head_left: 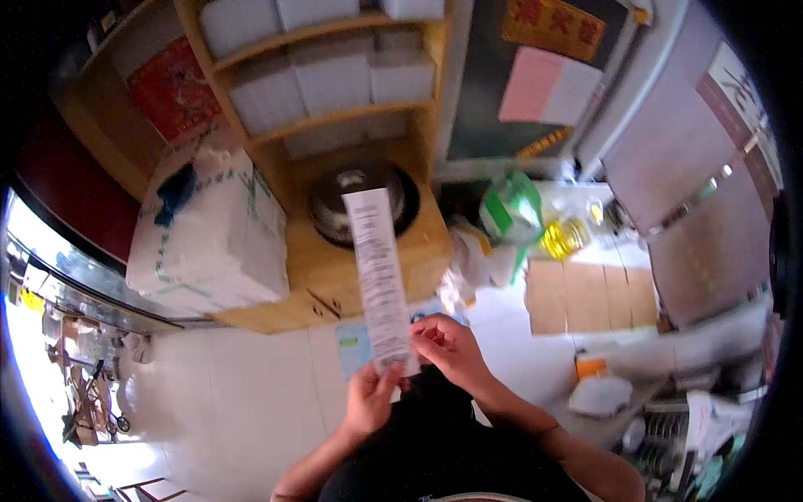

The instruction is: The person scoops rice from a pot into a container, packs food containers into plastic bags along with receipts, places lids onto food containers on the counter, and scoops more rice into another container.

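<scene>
A long white paper receipt with rows of printed lines stands out in front of me, its far end over the wooden cabinet. My left hand pinches the near end of the receipt, thumb on top. Beside its right edge is my right hand, closed, with the fingers curled and the tips close to the paper. Whether those fingertips touch the receipt or hold anything small, I cannot tell. Beyond the receipt's far end sits a dark round metal pot in the cabinet's opening.
White boxes fill the wooden shelves. A large white taped box stands at left. Right of the cabinet are a green-labelled plastic bottle, a yellow container and flat cardboard on the tiled floor.
</scene>
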Demonstrator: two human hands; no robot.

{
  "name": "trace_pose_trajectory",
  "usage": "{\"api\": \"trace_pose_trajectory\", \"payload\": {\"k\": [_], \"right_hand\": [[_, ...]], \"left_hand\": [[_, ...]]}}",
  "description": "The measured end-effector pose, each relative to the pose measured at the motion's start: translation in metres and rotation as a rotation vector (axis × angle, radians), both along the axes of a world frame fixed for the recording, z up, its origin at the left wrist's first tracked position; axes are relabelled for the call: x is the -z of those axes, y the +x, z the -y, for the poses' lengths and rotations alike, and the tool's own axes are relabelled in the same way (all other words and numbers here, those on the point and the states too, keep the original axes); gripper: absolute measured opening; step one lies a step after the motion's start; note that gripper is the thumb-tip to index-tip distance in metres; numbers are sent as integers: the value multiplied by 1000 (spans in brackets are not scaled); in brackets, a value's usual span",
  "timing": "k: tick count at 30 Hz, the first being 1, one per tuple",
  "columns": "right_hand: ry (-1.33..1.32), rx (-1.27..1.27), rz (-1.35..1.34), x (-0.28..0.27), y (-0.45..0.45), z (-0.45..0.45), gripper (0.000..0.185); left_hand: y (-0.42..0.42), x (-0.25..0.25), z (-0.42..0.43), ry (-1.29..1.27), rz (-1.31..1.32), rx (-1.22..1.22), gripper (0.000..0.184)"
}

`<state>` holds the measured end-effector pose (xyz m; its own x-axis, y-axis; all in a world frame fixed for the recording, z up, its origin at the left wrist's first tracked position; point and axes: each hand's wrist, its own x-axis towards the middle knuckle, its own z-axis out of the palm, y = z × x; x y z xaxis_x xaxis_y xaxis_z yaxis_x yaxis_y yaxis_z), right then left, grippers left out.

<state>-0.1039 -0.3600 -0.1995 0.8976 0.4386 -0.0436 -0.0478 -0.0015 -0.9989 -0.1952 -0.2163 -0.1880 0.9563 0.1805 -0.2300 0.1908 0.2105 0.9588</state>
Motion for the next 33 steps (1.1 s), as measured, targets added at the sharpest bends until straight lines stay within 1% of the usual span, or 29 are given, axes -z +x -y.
{"api": "trace_pose_trajectory", "payload": {"k": [1, 3, 4, 5, 7, 8, 9, 11, 13, 14, 17, 18, 19, 20, 21, 22, 23, 25, 28, 29, 30, 31, 32, 33], "right_hand": [[18, -18, -12, 3, 34, -6, 22], [60, -56, 33, 17, 106, -14, 24], [53, -86, 21, 5, 138, -14, 25], [18, -74, 50, -3, 169, -14, 23], [-34, -81, 111, -23, 222, -7, 21], [12, -52, 82, -25, 249, -9, 20], [-22, -29, 37, -32, 269, -9, 16], [-111, -40, 53, -29, 309, -11, 14], [-182, -62, 137, -23, 334, -20, 13], [-263, -72, 172, -26, 341, -26, 14], [-353, -132, 493, -44, 362, -58, 18], [-398, -162, 530, -52, 368, -68, 22], [-400, -126, 699, -57, 377, -78, 24], [-399, -86, 866, -62, 387, -88, 26], [-483, -11, 953, -70, 398, -96, 27], [-564, 64, 1038, -76, 410, -103, 29], [-588, 179, 1094, -79, 423, -108, 28], [-558, 251, 1066, -80, 440, -118, 26], [-518, -29, 626, -77, 415, -150, 22], [-418, -94, 628, -60, 401, -169, 18], [-400, -239, 656, -52, 391, -189, 18], [-393, -354, 649, -60, 375, -217, 22], [-390, -455, 805, -46, 371, -246, 25], [-316, -488, 908, -47, 359, -283, 26]], "left_hand": [[29, 3, -13, 0, -14, -111, 21], [100, -6, -52, 142, -62, -176, 22], [137, -16, -64, 50, -69, -267, 23], [172, -22, -80, 9, -38, -280, 24], [224, -28, -99, -120, -7, -383, 25], [245, -29, -109, -146, 11, -397, 25], [257, -31, -115, -153, 20, -448, 25], [271, -32, -125, -172, 34, -566, 24], [265, -24, -144, -193, 53, -652, 23], [257, -22, -155, -201, 60, -696, 23], [225, -21, -212, -69, -80, -871, 24], [213, -25, -234, -6, -171, -857, 26], [202, -29, -258, 57, -262, -832, 27], [190, -33, -281, 175, -367, -791, 29], [178, -36, -300, 291, -478, -743, 31], [169, -40, -311, 461, -471, -702, 35], [158, -28, -328, 570, -476, -672, 35], [146, -30, -341, 580, -460, -649, 32], [132, -41, -339, 442, -375, -589, 30], [124, -37, -346, 386, -362, -654, 29], [113, -33, -353, 330, -351, -720, 28], [105, -30, -361, 276, -340, -785, 27], [101, -27, -370, 257, -343, -862, 26], [96, -21, -380, 240, -350, -936, 26]]}}
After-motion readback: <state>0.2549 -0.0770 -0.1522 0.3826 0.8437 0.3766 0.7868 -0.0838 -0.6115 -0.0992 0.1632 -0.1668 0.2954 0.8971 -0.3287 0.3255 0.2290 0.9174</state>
